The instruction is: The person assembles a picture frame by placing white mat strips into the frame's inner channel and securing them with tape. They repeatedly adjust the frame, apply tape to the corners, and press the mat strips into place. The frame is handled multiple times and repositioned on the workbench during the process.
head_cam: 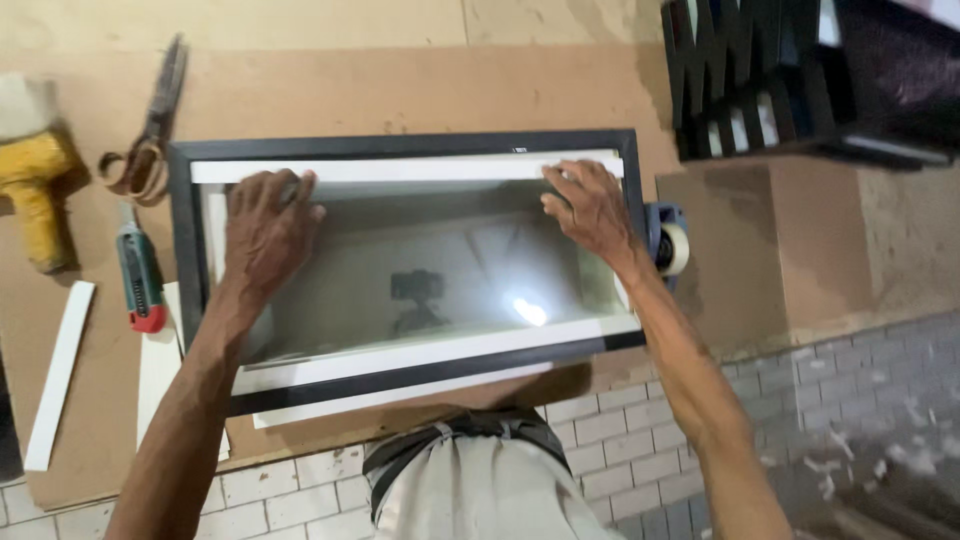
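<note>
1 black picture frame flat on brown board worktop, glass pane inside w/ white inner border strips. 2 hands on it, both palm-down, fingers spread & flat, gripping nothing: left hand pressing upper-left of glass, fingertips touching top white strip; right hand pressing upper-right corner, fingertips on same strip near frame's right side.

1 more long white strip poking out under frame's near edge. 1 loose white strip lying apart at far left of worktop.

Left of frame: 1 pr scissors, 1 utility knife green/grey w/ red end, just beside frame edge, 1 yellow-handled tool, type unclear. Right of frame: 1 tape roll in blue dispenser, touching or nearly touching frame's side, can't tell which. Top right: 1 stack of black frames. White tiled floor below worktop edge, w/ scattered white scraps at right.
</note>
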Motion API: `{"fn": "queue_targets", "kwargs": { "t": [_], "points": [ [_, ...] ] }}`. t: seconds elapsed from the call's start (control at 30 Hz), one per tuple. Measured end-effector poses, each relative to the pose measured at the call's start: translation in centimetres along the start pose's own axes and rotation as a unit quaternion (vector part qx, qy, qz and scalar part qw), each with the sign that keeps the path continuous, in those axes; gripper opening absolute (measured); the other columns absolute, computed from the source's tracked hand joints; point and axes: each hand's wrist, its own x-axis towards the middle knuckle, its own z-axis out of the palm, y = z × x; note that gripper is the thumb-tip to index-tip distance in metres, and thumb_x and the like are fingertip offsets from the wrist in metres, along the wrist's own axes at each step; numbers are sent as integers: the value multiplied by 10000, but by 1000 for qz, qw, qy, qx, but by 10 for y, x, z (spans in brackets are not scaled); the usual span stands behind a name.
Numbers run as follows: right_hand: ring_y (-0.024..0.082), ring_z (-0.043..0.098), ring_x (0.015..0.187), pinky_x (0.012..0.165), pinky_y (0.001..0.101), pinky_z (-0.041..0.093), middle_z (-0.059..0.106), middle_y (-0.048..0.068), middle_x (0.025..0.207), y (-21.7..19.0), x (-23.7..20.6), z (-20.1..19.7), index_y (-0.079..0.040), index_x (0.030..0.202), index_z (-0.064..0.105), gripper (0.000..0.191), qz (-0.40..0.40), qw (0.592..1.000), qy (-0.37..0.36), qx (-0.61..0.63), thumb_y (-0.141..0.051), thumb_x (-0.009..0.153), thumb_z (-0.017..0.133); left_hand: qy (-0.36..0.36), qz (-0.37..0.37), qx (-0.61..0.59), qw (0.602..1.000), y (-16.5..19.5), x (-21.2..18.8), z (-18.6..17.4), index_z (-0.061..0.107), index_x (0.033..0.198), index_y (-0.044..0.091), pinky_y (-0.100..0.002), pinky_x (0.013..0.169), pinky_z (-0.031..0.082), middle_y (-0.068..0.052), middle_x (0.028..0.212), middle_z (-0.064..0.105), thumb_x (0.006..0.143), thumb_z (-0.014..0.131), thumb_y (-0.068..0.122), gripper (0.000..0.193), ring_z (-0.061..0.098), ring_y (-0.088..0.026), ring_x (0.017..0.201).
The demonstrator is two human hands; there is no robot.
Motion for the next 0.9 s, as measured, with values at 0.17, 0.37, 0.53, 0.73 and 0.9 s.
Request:
{"fn": "queue_targets", "kwargs": {
  "t": [0.17, 0.37, 0.53, 0.73, 0.9],
  "points": [
    [301, 604, 1101, 969, 466, 511, 658, 79, 1142, 7, 8, 1, -120, 1194, 769, 353, 34, 999, -6, 14, -224, 863, 838, 17, -17, 9, 1000, -1, 0, 3, 654, 1324, 105, -464, 1063, 427, -102, 1244, 580, 996, 766, 213, 363, 555, -298, 1199],
    [283, 639, 1130, 935, 394, 570, 680, 82, 1185, 17, -1, -9, -136, 1152, 790, 264, 49, 998, -14, 22, -167, 890, 813, -20, -29, 97, 995, -31, -13, 9, 672, 1336, 31, -456, 1035, 479, -138, 1223, 638, 1016, 765, 297, 427, 596, -293, 1149],
    [312, 661, 1109, 890, 394, 569, 699, 139, 1215, 47, -12, -15, -99, 1135, 782, 261, 34, 999, -9, -15, -185, 893, 830, -11, -52, 126, 991, -61, -33, 17, 665, 1271, 33, -401, 1099, 478, -133, 1269, 652, 1107, 699, 199, 236, 601, -261, 1219],
    [266, 666, 945, 874, 431, 514, 719, 110, 1046, 86, 5, -23, -37, 1109, 733, 363, 156, 975, -135, 79, -160, 795, 868, -81, -85, -13, 993, -87, -14, -5, 693, 1229, 36, -457, 1093, 443, -155, 1196, 663, 1046, 721, 204, 250, 575, -286, 1146],
    [266, 630, 894, 821, 421, 495, 715, 87, 888, 100, 29, -25, -50, 996, 729, 418, 135, 966, -206, 74, -201, 656, 917, -179, -123, -56, 975, -88, 15, -22, 696, 1202, 57, -459, 1044, 416, -134, 1101, 672, 944, 774, 234, 323, 560, -305, 1119]
  ]
}}
